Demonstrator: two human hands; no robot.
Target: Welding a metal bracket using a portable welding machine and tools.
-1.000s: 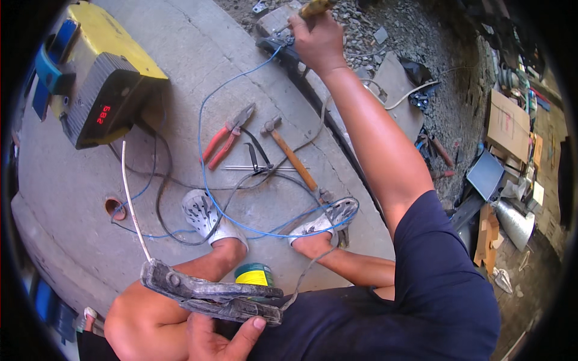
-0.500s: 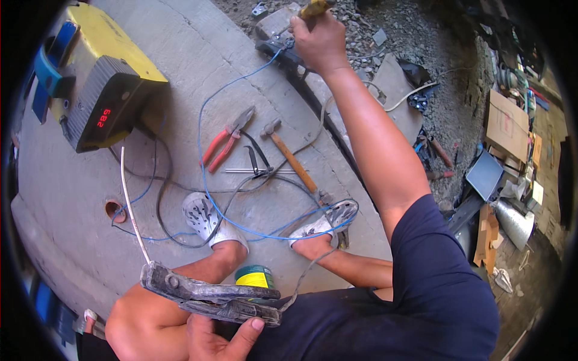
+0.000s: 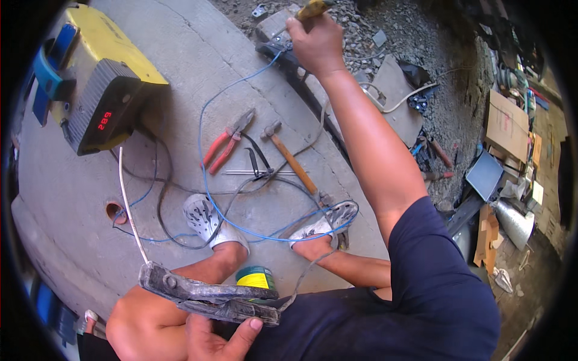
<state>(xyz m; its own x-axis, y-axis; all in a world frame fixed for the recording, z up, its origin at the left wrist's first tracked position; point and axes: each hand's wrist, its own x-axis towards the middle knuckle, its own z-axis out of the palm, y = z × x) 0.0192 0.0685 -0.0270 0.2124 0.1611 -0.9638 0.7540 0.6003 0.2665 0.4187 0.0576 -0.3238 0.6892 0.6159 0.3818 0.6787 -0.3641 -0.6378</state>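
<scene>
Little changed, left grip (image 3: 221, 342) pinching black clamp (image 3: 208, 291), right grip (image 3: 317, 45) wrapped around yellow handle (image 3: 313, 8)

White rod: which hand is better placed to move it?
Probably the left hand: it holds the black clamp that the rod sticks out of. The right hand is far from the rod, gripping a yellow handle.

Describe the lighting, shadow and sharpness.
Head view: the rim falls to black; head view: a soft shadow lies beside the yellow machine, whose red display glows; head view: the clamp in the left hand looks fairly sharp, the upper-right gravel dim and soft.
</scene>
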